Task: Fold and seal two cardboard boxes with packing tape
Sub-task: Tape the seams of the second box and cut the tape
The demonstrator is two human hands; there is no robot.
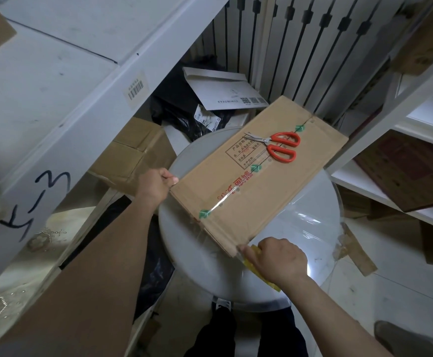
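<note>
A brown cardboard box (pixel 282 191) lies on a round white table (pixel 300 253), with clear tape along its centre seam. Red-handled scissors (pixel 278 145) rest on its top near the far end. My left hand (pixel 156 185) grips the box's near-left corner, fingers curled over the edge. My right hand (pixel 278 260) holds a yellow-cored roll of packing tape (pixel 258 269) at the box's near-right corner. A stretch of clear tape runs along the near end of the box between my two hands.
A white shelf post marked in black pen (pixel 55 161) rises on the left. Another cardboard box (pixel 132 153) and black bags (pixel 184 112) lie behind the table. White shelves holding boxes (pixel 411 176) stand at the right. My legs (pixel 236 331) are below the table.
</note>
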